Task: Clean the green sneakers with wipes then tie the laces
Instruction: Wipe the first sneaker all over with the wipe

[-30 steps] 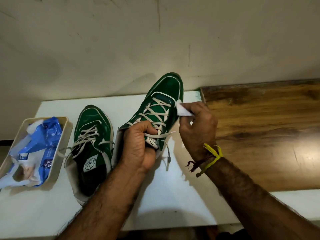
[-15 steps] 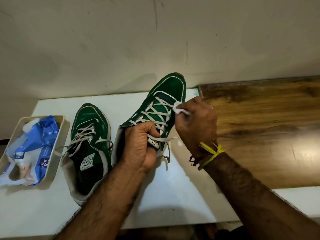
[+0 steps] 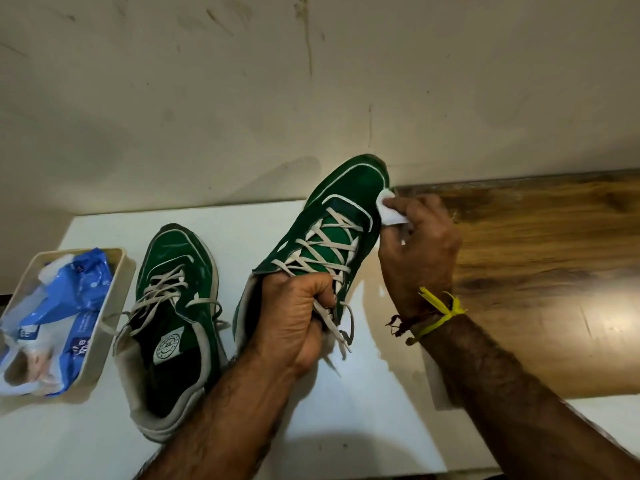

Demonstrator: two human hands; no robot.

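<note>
White tabletop against a scuffed, stained pale wall; wood-grain board lying on the table's right part, reaching back to the wall.

Left hand: fingers curled tight into the collar of the raised sneaker, gripping its tongue area and holding it heel-down, toe tipped up toward the wall. Loose lace ends hang below the fist.

Right hand: fingers bent, pinching a small white wipe and pressing it against the right side of the raised sneaker's toe, just by the white piping. Yellow and dark red threads tied round that wrist.

Second sneaker: flat on the tabletop, left of the raised one and near it, toe to the wall, laces undone and slack, round logo patch on tongue visible. Left forearm crosses over its heel edge.

Far left: beige tray on the table, holding a crumpled blue-and-white wipes packet. One slack lace from the second sneaker reaches toward the tray's near wall; contact cannot be told.
</note>
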